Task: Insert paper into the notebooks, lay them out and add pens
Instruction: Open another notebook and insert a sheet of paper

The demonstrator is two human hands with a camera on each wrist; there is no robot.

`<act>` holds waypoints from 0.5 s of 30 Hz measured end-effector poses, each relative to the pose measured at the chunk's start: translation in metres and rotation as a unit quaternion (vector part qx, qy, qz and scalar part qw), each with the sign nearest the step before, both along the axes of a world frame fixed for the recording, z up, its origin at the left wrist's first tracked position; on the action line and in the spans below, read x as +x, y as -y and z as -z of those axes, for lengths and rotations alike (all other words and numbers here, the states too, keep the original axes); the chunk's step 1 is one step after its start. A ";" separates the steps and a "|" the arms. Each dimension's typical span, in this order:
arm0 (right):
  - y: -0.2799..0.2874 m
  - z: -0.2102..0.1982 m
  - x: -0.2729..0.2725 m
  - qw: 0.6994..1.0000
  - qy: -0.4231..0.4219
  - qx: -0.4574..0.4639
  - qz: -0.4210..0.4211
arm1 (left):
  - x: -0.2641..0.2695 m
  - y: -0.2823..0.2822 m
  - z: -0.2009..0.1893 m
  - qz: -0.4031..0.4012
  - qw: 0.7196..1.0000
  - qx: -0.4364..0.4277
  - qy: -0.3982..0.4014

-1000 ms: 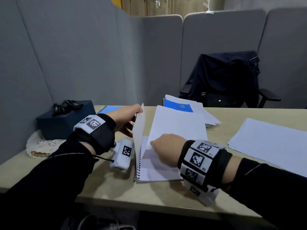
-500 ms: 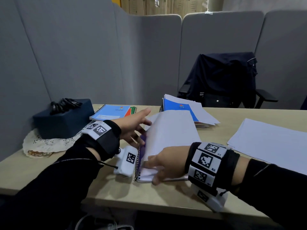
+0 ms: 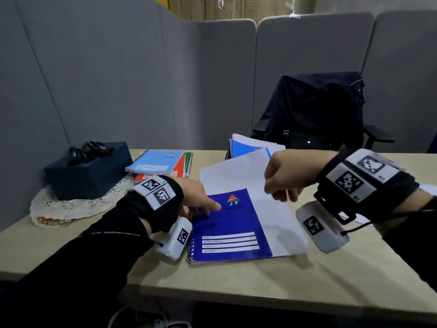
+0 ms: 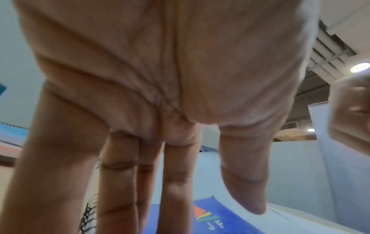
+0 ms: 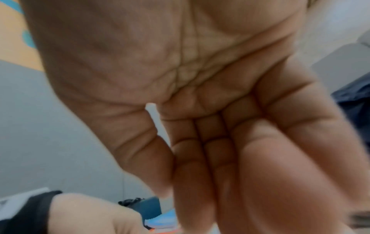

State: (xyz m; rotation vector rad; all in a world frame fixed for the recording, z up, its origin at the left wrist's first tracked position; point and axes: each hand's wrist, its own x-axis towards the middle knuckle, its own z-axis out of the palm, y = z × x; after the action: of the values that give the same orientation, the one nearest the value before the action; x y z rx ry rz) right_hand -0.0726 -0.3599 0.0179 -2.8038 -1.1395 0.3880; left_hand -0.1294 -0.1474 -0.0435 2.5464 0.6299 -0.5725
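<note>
A dark blue spiral notebook lies closed on the table in front of me. A white paper sheet sticks out of it at the right and at the top. My left hand rests on the cover near the spiral, its fingers straight. The left wrist view shows those fingers reaching down onto the blue cover. My right hand hovers over the sheet with its fingers loosely curled. The right wrist view shows this hand holding nothing.
A stack of light blue, red and green notebooks lies at the back left. Beside it a dark box carries black pens and stands on a lace doily. More notebooks with paper lie behind. Past the table stands a chair with a dark jacket.
The notebook was open with my left hand holding its pages up. Now the cover is down under my left fingers. My right hand has left the sheet and risen to the right.
</note>
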 end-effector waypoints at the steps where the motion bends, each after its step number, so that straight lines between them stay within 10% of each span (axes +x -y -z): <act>1: -0.004 0.005 0.000 1.000 0.017 -0.006 -0.014 | 0.001 -0.002 0.000 -0.002 1.000 0.013 -0.009; 7: -0.046 0.054 -0.015 0.975 0.055 -0.159 -0.147 | -0.008 -0.016 -0.004 -0.022 0.995 0.074 -0.059; 15: -0.093 0.067 -0.050 0.948 0.079 -0.148 -0.270 | -0.026 -0.052 -0.014 -0.061 0.993 0.098 -0.027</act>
State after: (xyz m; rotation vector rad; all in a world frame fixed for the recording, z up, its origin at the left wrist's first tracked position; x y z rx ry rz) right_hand -0.1229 -0.2673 -0.0492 -2.7519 -2.0513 0.4032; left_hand -0.1551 -0.0955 -0.0293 2.6563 0.8954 -0.5616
